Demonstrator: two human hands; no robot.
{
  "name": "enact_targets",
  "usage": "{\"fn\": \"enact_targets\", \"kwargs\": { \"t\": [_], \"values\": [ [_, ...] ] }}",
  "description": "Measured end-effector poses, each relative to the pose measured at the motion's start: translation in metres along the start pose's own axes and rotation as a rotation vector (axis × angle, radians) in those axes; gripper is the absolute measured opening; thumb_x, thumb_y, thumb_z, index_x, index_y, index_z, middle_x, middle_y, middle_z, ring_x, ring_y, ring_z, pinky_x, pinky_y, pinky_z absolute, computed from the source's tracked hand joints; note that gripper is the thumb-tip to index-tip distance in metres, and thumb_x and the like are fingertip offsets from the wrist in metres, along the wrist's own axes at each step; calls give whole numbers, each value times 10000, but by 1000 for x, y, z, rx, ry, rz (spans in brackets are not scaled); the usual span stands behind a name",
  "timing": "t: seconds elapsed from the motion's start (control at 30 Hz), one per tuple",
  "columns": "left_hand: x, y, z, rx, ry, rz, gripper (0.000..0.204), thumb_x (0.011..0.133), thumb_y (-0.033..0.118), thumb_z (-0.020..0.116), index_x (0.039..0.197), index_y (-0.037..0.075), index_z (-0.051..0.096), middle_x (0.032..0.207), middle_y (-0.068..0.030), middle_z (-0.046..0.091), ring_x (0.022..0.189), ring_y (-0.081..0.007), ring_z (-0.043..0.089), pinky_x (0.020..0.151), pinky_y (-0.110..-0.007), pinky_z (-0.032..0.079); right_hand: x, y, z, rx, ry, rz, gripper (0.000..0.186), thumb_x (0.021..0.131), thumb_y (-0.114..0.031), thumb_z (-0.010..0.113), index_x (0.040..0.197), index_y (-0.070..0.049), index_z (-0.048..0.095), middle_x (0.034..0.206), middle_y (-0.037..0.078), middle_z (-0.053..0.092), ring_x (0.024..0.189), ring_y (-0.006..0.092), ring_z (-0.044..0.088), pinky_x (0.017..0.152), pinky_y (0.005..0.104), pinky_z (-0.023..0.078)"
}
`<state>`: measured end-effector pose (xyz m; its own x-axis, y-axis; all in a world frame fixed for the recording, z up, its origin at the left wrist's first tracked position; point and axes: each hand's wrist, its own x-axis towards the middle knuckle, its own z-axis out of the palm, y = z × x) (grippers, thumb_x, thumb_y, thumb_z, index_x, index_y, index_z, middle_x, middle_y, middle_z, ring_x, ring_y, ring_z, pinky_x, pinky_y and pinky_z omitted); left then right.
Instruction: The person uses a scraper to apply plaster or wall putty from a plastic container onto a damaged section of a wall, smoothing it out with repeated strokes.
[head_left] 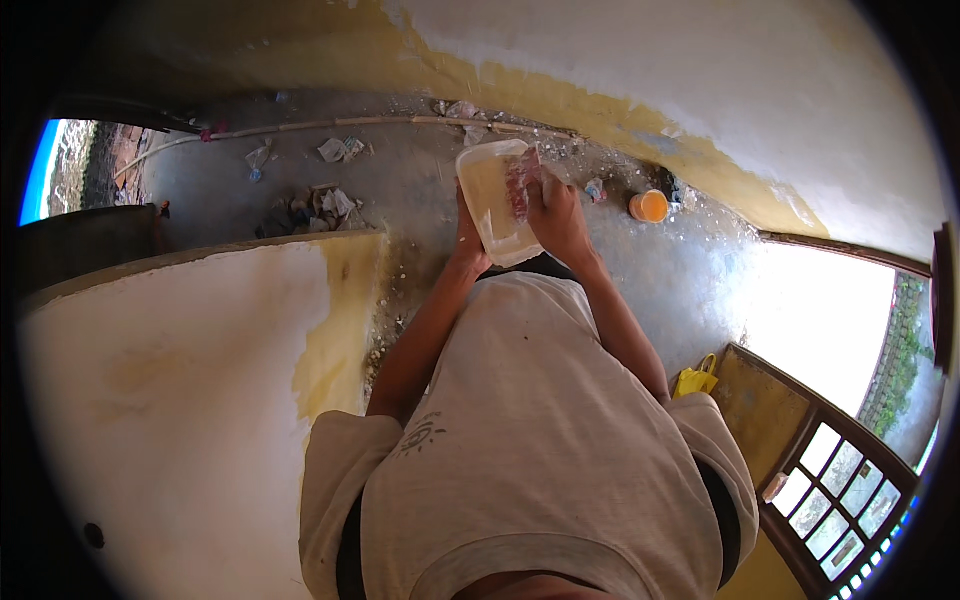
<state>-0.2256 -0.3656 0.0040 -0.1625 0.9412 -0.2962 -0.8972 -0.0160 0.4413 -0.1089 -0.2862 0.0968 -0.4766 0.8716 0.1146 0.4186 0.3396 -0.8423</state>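
Seen from above, a person's left hand [471, 237] has its grip closed on the near-left side of a translucent plastic tub [487, 210], held in front of the body and tilted. The right hand [558, 213] is closed around a reddish, pale-smeared scraper [519, 188], which lies over the tub's right side; whether it touches the inside is unclear.

Left of the forearms runs the edge of a half-painted wall [200, 340]. Grey floor [640, 280] spreads to the right, where an orange bucket [650, 207] stands near the far wall [700, 175]. Beyond the tub lies a long pole [330, 123].

The left fingers are mostly hidden by the tub, the shirt [540, 420] covers the foreground, and glare whites out the doorway [815, 305].
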Motion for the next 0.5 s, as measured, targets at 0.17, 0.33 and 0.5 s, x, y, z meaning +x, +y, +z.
{"fn": "enact_targets", "kwargs": {
  "t": [0.17,0.33,0.5],
  "values": [
    [29,-8,28,2,20,51,703,1018,662,285,1483,158,440,1414,-70,564,1260,-251,586,1038,-479,511,39,20,-48,-76,-186,74,174,959,-108,532,933,54,590,852,328,612,871,529,590,711,531,470],
    [61,-33,49,4,105,44,673,1023,636,319,1476,155,449,1399,-64,575,1244,-253,597,1032,-474,517,61,41,-58,-72,-170,-8,181,964,-123,527,902,40,577,799,315,599,825,531,577,686,549,459],
    [84,-57,57,-125,74,44,651,1026,614,350,1471,150,454,1390,-60,581,1234,-247,602,1025,-461,523,79,60,-103,-84,-274,6,183,957,-127,529,916,43,582,809,318,604,830,529,585,695,556,464]
  ]
}}
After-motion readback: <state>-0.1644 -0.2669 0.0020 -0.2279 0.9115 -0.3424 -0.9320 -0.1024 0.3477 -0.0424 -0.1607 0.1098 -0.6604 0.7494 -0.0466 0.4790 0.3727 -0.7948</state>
